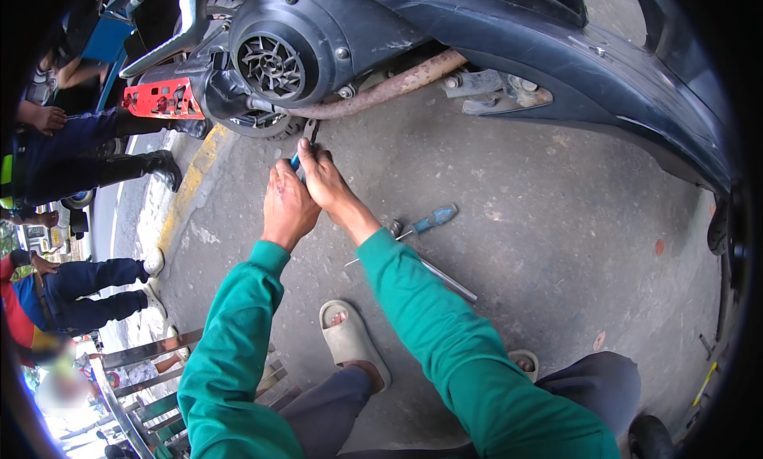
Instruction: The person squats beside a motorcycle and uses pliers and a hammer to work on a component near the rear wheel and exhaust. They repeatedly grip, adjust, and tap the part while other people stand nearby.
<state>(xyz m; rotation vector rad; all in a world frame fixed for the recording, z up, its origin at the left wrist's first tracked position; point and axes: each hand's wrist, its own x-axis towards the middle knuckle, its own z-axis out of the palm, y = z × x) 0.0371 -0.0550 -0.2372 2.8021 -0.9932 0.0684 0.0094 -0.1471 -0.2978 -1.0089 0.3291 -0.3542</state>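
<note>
A yellow painted stripe (191,179), bystanders (94,289) and slatted bench (155,347) show an outdoor roadside (556,220).

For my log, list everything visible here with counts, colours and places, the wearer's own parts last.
Large plastic-bodied scooter: one, black, top
Perforated metal plate: one, red, upper left
Rust-stained curved pipe: one, brown, under scooter
Blue-handled metal pliers: one, blue-grey, in both hands
Blue-handled screwdriver: one, on pavement
Slim metal rod: one, silver, beside right sleeve
Slatted bench: one, dark, lower left
Bystanders: several, mixed colours, left
Slip-on sandals: two, beige, wearer's feet
Bare left hand, right hand: two, green-sleeved, centre
</note>
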